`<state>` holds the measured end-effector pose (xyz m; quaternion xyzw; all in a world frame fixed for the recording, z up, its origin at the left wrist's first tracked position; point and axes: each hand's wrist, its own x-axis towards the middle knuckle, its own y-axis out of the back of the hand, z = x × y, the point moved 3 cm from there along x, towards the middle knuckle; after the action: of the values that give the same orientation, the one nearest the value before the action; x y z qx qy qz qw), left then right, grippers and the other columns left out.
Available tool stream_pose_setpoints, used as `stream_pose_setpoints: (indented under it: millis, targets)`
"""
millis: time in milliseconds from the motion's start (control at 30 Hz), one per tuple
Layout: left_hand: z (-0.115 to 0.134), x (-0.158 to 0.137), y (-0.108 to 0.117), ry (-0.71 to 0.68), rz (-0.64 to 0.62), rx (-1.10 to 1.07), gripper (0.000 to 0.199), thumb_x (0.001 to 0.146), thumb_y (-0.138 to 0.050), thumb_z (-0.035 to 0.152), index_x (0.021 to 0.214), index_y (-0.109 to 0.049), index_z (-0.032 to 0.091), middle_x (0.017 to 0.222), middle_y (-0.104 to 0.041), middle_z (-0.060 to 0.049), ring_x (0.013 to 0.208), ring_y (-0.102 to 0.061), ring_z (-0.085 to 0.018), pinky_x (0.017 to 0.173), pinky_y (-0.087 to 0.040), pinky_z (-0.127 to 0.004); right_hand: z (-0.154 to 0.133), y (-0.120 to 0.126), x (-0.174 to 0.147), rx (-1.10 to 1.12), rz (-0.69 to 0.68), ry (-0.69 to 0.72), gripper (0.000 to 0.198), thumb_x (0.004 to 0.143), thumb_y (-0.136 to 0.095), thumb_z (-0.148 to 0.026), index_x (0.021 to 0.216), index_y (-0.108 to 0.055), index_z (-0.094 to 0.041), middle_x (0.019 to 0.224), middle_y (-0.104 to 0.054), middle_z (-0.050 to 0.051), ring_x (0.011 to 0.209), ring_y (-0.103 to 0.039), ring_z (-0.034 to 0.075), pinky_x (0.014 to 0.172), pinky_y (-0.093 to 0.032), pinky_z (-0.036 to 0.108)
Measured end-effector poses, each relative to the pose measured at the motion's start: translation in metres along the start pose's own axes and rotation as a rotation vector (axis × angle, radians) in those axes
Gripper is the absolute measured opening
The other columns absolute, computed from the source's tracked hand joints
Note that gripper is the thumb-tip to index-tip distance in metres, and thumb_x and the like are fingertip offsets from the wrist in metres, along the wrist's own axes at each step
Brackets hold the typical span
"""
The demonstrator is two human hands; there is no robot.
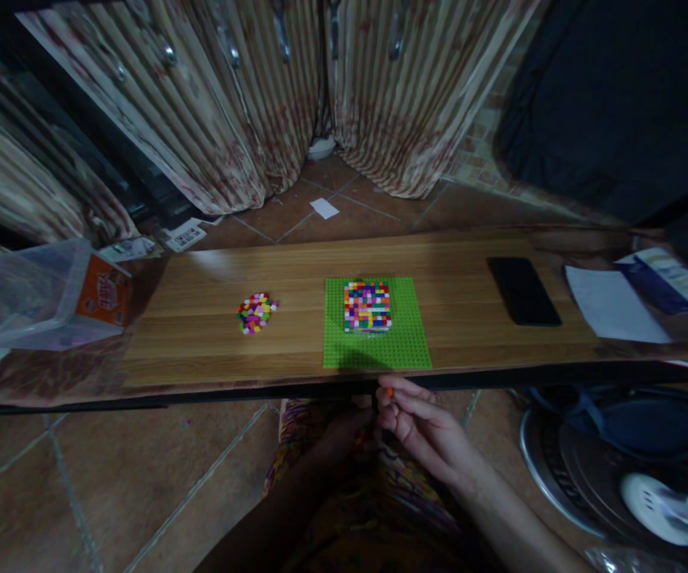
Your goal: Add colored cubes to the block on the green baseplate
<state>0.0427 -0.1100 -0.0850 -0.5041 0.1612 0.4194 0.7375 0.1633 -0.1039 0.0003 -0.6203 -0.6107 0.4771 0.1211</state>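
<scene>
Right hand: the right hand (pixel 421 426) sat just below the near edge of the long wood-grain plank worktop (pixel 201 318), fingertips pinched shut on a tiny orange plastic brick (pixel 389 392).
Left hand: the left hand (pixel 344 434) was in shadow right beside it, low over the lap. Couldn't tell if it was open or closed, or whether it held anything.
Baseplate: a flat bright green studded square baseplate (pixel 404 350) lay mid-worktop, just ahead of the hands, with bare studs all round the build.
Build: a squat square block of tiny multicoloured bricks (pixel 367 306) stood on the far half of the plate, its top a checkered mix of red, blue, yellow, white and pink.
Loose bits: a small heap of loose multicoloured bricks (pixel 256 312) lay on the wood well left of the plate.
Doing it well: my take, with a piece that small I'd keep the pinch on its sides, line it square with the studs, and press straight down so it seats flush.
Textures: hard glossy plastic, and the wood looked smooth.
Other stuff: a black slab phone (pixel 523 290) lay flat to the right, a white paper sheet (pixel 612 306) beyond it, and a clear plastic tub with an orange label (pixel 45 294) was off the left end.
</scene>
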Motion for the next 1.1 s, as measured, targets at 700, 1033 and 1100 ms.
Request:
stream_pose_setpoints:
  millis: [700,1033,1100]
  targets:
    - [-0.009,0.004,0.008,-0.001,-0.035,-0.064,0.037,0.072,-0.062,0.049,0.078,-0.055,0.013,0.065,-0.051,0.002,0.043,-0.034,-0.003,0.040,-0.014,-0.019,-0.061,-0.036,0.046,-1.163,0.120,0.758,0.012,0.082,-0.061,-0.033,0.087,-0.070,-0.027,0.100,-0.068,0.002,0.098,-0.060,0.020,0.089,-0.045,0.038]
    - [-0.006,0.003,0.005,0.060,-0.004,-0.057,0.038,0.070,-0.062,0.051,0.074,-0.054,0.015,0.065,-0.051,0.002,0.043,-0.033,-0.002,0.041,-0.011,-0.020,-0.071,-0.056,0.106,-1.511,0.295,1.062,0.011,0.079,-0.064,-0.029,0.083,-0.074,-0.030,0.116,-0.059,0.003,0.111,-0.048,0.024,0.097,-0.035,0.044]
    - [-0.007,0.004,0.005,0.071,0.006,-0.085,0.038,0.070,-0.063,0.051,0.075,-0.054,0.015,0.063,-0.051,0.002,0.042,-0.031,-0.002,0.041,-0.010,-0.019,-0.069,-0.054,0.111,-1.529,0.308,1.073,0.011,0.079,-0.064,-0.029,0.083,-0.075,-0.030,0.117,-0.059,0.004,0.112,-0.047,0.024,0.097,-0.034,0.045]
